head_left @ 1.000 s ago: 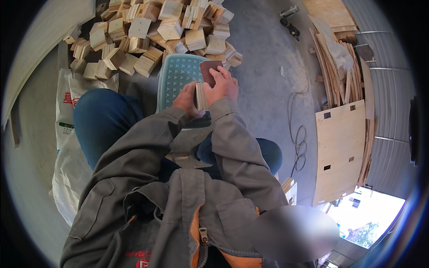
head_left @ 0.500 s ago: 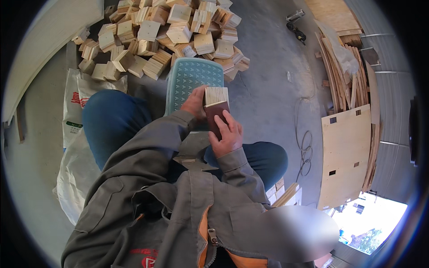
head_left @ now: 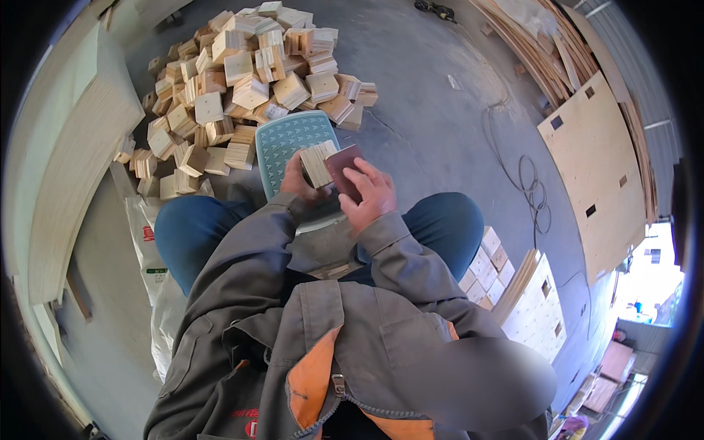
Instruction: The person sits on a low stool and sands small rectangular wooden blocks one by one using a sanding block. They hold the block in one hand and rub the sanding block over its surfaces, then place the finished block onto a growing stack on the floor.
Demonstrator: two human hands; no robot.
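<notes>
Gripping pale layered wood block (head_left: 317, 163), left hand (head_left: 297, 182); right hand (head_left: 372, 196) on dark pad (head_left: 345, 170).

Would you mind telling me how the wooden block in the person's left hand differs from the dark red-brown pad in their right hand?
The wooden block is pale with visible grain lines, while the dark pad is a uniform red-brown. The block looks thick and squarish; the pad looks thinner and longer. The left hand grips the block from below, whereas the right hand holds the pad against the block's side. Both are held above the teal plastic stool.
</notes>
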